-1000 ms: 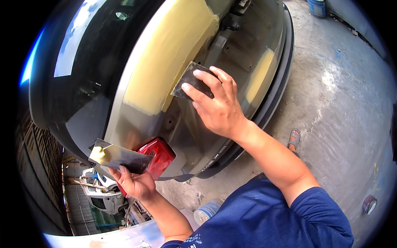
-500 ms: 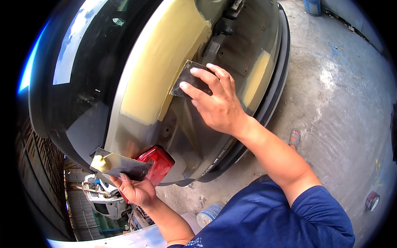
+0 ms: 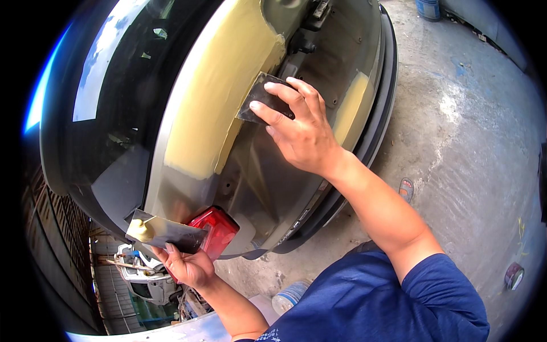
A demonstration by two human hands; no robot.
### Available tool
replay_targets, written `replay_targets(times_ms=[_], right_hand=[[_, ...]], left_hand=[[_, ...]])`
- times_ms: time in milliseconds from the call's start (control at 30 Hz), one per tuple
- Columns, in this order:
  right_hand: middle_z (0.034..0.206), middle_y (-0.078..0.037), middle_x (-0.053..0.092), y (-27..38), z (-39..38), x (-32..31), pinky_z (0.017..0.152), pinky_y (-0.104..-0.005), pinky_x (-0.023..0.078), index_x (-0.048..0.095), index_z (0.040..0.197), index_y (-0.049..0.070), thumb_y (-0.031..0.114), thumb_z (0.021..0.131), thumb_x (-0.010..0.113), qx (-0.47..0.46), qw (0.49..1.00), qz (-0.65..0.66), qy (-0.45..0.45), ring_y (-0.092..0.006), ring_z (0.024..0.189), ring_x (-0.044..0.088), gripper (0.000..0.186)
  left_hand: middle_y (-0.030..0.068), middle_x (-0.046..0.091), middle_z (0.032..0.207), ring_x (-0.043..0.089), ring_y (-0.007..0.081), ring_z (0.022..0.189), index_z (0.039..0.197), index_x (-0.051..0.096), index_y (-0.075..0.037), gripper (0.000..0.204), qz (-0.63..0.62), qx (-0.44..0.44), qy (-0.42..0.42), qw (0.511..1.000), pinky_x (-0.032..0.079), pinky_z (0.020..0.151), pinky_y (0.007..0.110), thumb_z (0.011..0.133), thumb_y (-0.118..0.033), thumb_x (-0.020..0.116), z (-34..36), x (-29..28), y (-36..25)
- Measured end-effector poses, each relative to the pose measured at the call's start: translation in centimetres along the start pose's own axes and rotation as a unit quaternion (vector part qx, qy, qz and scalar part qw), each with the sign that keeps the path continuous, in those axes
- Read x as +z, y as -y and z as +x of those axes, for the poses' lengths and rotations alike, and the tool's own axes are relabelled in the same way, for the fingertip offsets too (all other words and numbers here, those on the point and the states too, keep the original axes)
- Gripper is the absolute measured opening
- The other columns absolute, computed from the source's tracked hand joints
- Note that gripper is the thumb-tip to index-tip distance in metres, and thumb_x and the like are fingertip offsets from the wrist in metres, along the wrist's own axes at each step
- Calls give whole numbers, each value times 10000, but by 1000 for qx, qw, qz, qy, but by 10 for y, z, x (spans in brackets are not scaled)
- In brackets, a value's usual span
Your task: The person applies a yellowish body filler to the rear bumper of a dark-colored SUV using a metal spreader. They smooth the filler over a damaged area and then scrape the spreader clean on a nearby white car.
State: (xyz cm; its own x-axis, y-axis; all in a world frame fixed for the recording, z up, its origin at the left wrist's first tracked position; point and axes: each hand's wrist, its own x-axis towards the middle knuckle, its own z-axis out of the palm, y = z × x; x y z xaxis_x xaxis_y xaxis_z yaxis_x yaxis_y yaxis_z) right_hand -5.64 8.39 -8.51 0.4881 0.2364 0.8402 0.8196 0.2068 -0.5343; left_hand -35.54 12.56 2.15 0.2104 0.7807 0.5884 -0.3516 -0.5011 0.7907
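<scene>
My right hand grips a dark, flat filler spreader, fingers spread across its face. The spreader's left edge meets the border of a broad yellow body filler patch on the car's tailgate. Lower left, my left hand holds a second flat spreader plate from below, thumb on top. A lump of yellow filler sits on that plate's far left end, with a thinner smear beside it. The plate partly covers the red tail light.
Dark rear glass lies left of the filler. A smaller yellow patch is near the black bumper edge. Buckets and a tape roll stand on the concrete floor. A stripped vehicle shell is lower left.
My right hand and its spreader have moved slightly up along the filler's edge. My left hand and the plate stay nearly in place, a touch lower in view.
</scene>
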Motion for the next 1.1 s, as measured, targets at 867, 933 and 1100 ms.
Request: replay_targets(times_ms=[867,933,1100], right_hand=[[1303,-85,462,-21,11,-10,1007,-447,344,623,1170,183,21,691,697,-7,1000,12,-5,-346,1202,387,511],[1298,-59,459,-26,14,-4,999,-459,336,625,1151,200,54,693,709,-9,1000,13,-4,-334,1203,384,488],[1308,-82,459,-29,2,-1,1007,-442,343,623,1173,203,21,683,704,1,1000,15,19,-345,1213,382,529]], left_hand=[[102,488,1333,465,234,1209,1330,435,-59,373,26,-3,-21,999,337,1070,404,958,-57,454,-1,6,-6],[101,489,1332,467,233,1207,1330,437,-59,373,23,-4,-19,1000,340,1069,404,957,-56,454,0,6,-5],[99,487,1337,472,230,1204,1331,439,-61,375,22,-2,-10,1000,348,1066,402,956,-51,453,2,5,-5]])
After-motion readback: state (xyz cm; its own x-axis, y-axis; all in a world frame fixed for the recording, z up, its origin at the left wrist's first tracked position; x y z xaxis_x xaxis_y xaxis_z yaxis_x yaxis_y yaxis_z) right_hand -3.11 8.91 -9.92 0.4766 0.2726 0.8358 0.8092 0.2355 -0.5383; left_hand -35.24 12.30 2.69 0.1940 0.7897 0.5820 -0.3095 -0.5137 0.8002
